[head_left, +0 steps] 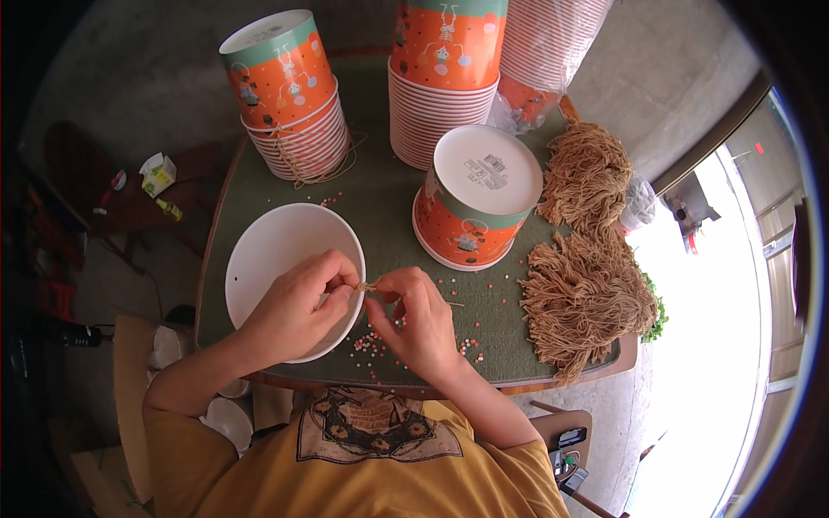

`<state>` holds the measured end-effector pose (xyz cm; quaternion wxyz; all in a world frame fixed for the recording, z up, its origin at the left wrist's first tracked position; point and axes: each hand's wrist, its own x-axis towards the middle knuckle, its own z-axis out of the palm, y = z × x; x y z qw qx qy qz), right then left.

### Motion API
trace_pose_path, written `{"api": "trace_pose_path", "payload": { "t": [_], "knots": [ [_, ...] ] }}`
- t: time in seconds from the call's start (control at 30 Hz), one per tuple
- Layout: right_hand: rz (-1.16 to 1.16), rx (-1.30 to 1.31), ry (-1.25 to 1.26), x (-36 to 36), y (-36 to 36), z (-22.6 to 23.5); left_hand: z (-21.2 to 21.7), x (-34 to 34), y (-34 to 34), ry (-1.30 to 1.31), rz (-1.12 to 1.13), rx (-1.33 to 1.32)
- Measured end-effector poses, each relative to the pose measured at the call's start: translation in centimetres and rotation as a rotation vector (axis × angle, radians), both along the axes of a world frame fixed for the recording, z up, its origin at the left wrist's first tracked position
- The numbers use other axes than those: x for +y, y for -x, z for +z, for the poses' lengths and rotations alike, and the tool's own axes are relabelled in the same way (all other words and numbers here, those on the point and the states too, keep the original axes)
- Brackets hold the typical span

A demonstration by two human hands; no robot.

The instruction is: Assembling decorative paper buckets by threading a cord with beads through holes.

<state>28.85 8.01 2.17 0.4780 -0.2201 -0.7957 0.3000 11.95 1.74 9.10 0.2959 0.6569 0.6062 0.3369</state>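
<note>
The left hand (298,306) rests over the rim of a white paper bowl (276,250) lying open-side up on the green worktop (380,207), its fingertips pinching one end of a short tan string (369,287). Just beside it, the right hand (414,324) pinches the string's other end. Small beads (367,345) lie scattered under both hands, with bundles of tan string (583,298) well right of the right hand.

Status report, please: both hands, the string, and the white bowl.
Left hand and right hand pinch a short tan string between fingertips. Open white paper bowl under left hand. Small red and white beads scattered beside it.
</note>
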Motion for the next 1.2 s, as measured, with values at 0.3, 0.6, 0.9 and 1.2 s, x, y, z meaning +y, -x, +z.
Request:
{"api": "trace_pose_path", "payload": {
  "t": [0.3,0.6,0.9,1.2],
  "knots": [
    [0.021,0.010,0.030,-0.1,-0.1,0.9,0.1,0.0,-0.1,-0.042,-0.012,0.055],
    [0.093,0.058,0.172,-0.1,-0.6,0.7,0.3,-0.2,-0.2,-0.122,-0.005,0.154],
    [0.074,-0.031,0.311,-0.8,-0.8,1.8,0.5,-0.2,-0.5,-0.159,-0.049,0.148],
    [-0.003,-0.076,0.096,-0.3,-0.7,1.8,0.6,0.0,-0.7,-0.221,-0.090,0.211]
  ]
}}
